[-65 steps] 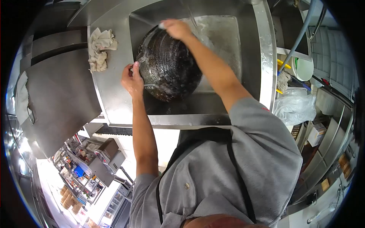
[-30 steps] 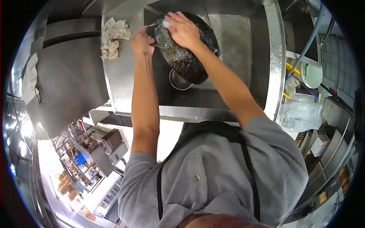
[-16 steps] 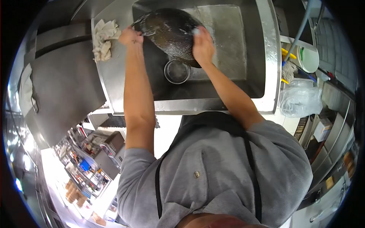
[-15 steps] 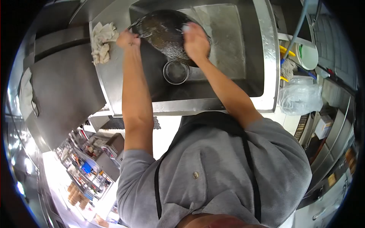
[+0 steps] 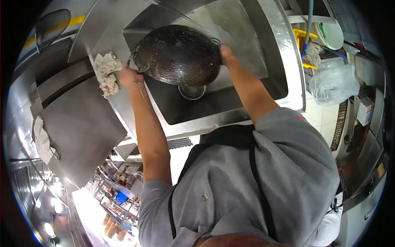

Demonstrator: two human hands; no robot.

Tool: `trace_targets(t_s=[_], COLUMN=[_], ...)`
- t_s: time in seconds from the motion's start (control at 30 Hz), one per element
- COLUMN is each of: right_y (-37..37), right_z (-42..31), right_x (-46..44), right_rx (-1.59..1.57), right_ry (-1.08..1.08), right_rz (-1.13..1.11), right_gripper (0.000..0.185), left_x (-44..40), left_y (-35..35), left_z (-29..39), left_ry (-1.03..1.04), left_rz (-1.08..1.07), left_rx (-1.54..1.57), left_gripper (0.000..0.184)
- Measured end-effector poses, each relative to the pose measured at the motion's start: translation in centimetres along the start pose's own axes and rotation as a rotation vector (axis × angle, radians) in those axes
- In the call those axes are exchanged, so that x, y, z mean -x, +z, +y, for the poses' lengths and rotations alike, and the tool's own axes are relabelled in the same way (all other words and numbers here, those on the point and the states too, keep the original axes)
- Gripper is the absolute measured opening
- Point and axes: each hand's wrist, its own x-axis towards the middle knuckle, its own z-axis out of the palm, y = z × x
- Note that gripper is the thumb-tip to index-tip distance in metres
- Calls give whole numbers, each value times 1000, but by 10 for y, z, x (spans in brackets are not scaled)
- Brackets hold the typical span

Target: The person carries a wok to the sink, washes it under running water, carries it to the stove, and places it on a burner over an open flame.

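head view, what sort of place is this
Probably the washing-up area of a commercial kitchen: there is a deep metal sink, a large, dark, wet wok-like pan held over it, and a crumpled cloth on the metal ledge beside it.

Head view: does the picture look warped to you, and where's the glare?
In the head view, black corners frame a rounded image, probably from a very wide lens; in the head view, a lower-left patch is washed out to white; in the head view, highlights speckle the dark wok and gleam along the right sink rim.
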Motion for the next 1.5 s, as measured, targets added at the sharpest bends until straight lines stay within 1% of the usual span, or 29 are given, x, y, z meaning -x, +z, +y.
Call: trace_targets(t_s=[0.07, 0.13, 0.2, 0.23, 0.27, 0.4, 0.43, 0.5, 0.57, 0.6, 0.63, 0.7, 0.77, 0.83, 0.9, 1.0, 1.07, 1.1, 1.13, 1.17, 1.2, 1.23, 1.27, 1.3, 1.33, 1.4, 1.43, 1.47, 1.5], right_y=[12, 9, 14, 25, 34, 94, 101, 108, 82, 54, 41, 22, 8, 25, 49, 90, 141, 153, 161, 149, 136, 117, 128, 114, 89, 40, 22, 17, 9], right_z=[-12, -24, -30, -13, -22, -91, -106, -138, -121, -101, -61, 1, 7, 26, 2, -66, -106, -129, -150, -177, -200, -213, -186, -176, -164, -99, -73, -31, -15], right_x=[-16, 46, 119, 134, 165, 211, 196, 154, 56, 22, -1, -8, 76, 147, 212, 245, 222, 206, 183, 176, 148, 126, 20, -24, -51, -58, -48, -65, -37], right_rx=[-16, 292, 435, 327, 326, 554, 544, 565, 518, 351, 276, 280, 50, 67, 188, 574, 570, 589, 802, 809, 884, 874, 663, 710, 967, 545, 677, 225, 39], right_ry=[53, -388, -590, -908, -1084, -1563, -1561, -1242, -968, -579, -567, -454, -14, -383, -1190, -1627, -1684, -1577, -1484, -1110, -1037, -873, -1131, -1070, -835, -482, -596, -327, -241], right_rz=[-9, 99, 77, 89, 10, -151, -154, -316, -244, -508, -245, 27, -68, -19, 61, -209, 43, 9, 53, -46, -187, -195, -165, -86, -191, -200, -91, -48, 6], right_gripper=[47, 45, 43, 44, 43, 35, 35, 35, 35, 40, 42, 44, 43, 42, 45, 48, 38, 34, 33, 35, 35, 39, 37, 39, 44, 49, 47, 42, 42], left_x=[18, 9, -10, -15, 9, 5, 7, 5, -3, -9, -11, -2, 10, 6, 11, 31, 43, 45, 41, 41, 44, 47, 51, 57, 62, 65, 59, 51, 49], left_y=[6, 0, -2, 1, 12, 20, 18, 14, 1, -5, -10, -11, -13, -9, -7, 8, 14, 17, 14, 10, 7, 7, 6, 6, 6, 5, 7, 9, 10], left_z=[4, 0, -16, -18, -3, -2, 0, 2, -4, -11, -15, -16, -5, -6, 3, 16, 19, 23, 20, 18, 17, 17, 19, 20, 22, 20, 21, 21, 15], left_ry=[77, 162, 207, 243, 184, 293, 300, 327, 387, 451, 514, 544, 588, 658, 703, 588, 616, 641, 691, 700, 750, 802, 782, 795, 786, 784, 781, 864, 938], left_rz=[65, 116, 154, 189, 202, 94, 96, 60, 60, 54, 44, 46, 35, 31, 5, -28, -16, 12, -11, -4, -11, -15, -44, -31, -56, -91, -88, -114, -145], left_rx=[-32, -146, -118, -95, -169, -169, -176, -314, -395, -411, -436, -434, -677, -712, -877, -922, -942, -960, -918, -915, -925, -928, -898, -888, -875, -828, -824, -825, -828], left_gripper=[8, 9, 8, 6, 7, 12, 12, 15, 18, 20, 21, 27, 33, 40, 42, 44, 44, 44, 45, 45, 45, 45, 43, 43, 42, 39, 39, 37, 36])
